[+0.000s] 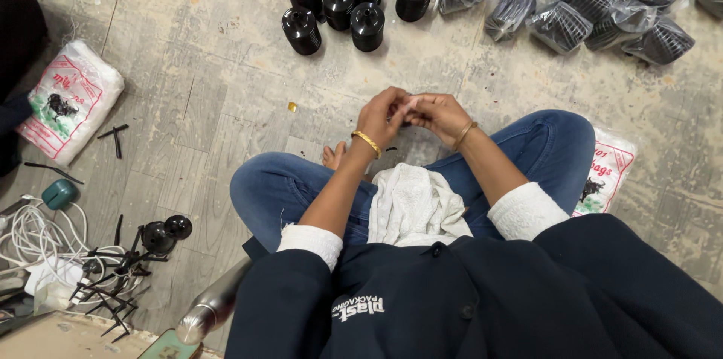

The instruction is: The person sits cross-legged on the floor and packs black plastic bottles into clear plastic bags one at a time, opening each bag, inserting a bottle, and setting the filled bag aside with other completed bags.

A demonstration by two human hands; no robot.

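Both hands were up in front of my knees, fingertips pinched together. Left hand [382,116] and right hand [439,114] were touching, closed on something small and pale [411,103], too tiny to say what it was. I sat cross-legged on the floor [211,88] with a white cloth [414,204] in my lap. Black canisters [343,1] stood ahead of me, well apart from my hands, with bagged ones [580,5] to their right.
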